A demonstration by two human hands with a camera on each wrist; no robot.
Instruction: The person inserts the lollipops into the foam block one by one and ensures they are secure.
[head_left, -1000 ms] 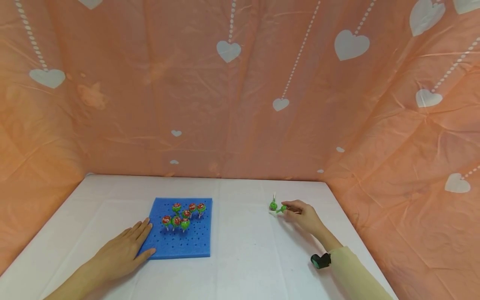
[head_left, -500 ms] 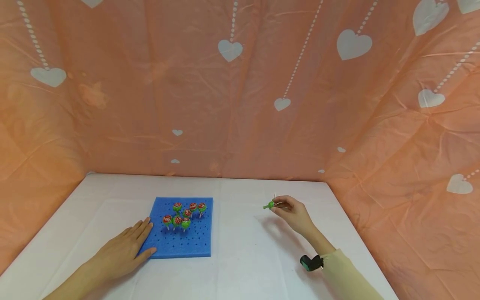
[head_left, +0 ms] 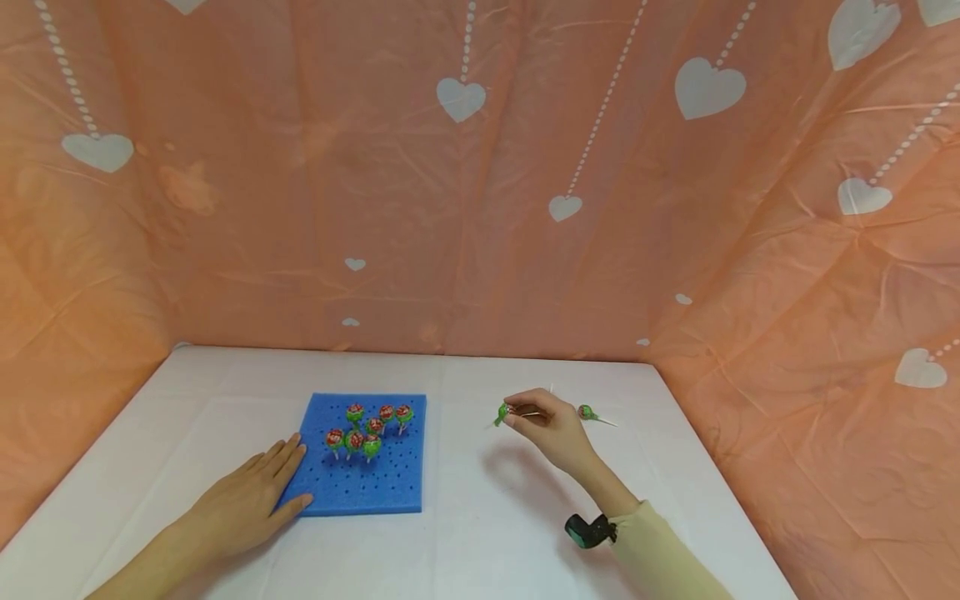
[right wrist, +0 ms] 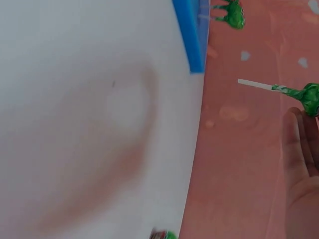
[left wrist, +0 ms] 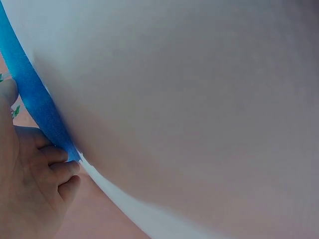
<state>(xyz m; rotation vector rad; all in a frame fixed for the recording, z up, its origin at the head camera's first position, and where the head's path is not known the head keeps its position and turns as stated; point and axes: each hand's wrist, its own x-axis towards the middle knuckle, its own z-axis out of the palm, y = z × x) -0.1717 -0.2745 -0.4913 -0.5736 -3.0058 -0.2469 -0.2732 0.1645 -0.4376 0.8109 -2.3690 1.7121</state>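
My right hand (head_left: 551, 429) pinches a green-wrapped lollipop (head_left: 503, 412) by its candy head above the table, to the right of a blue foam board (head_left: 393, 483). In the right wrist view the held lollipop (right wrist: 311, 97) has its white stick pointing away from the fingertips. My left hand (head_left: 243, 504) lies with extended fingers along the board's left edge. Several red-and-green lollipops (head_left: 354, 442) stand in the board on their sticks. In the left wrist view the left hand (left wrist: 37, 174) touches the side of the foam (left wrist: 40, 102).
One lollipop (head_left: 587, 412) lies on the white table (head_left: 480, 542) behind the right hand. A thin white stick (head_left: 552, 388) shows just above that hand; what it belongs to is hidden. Small holes dot the foam board. An orange curtain (head_left: 375, 183) with hearts encloses the back and sides.
My right hand has lifted a lollipop and carried it left toward the board. A lollipop behind the hand has come into sight. The left hand has stayed in place.
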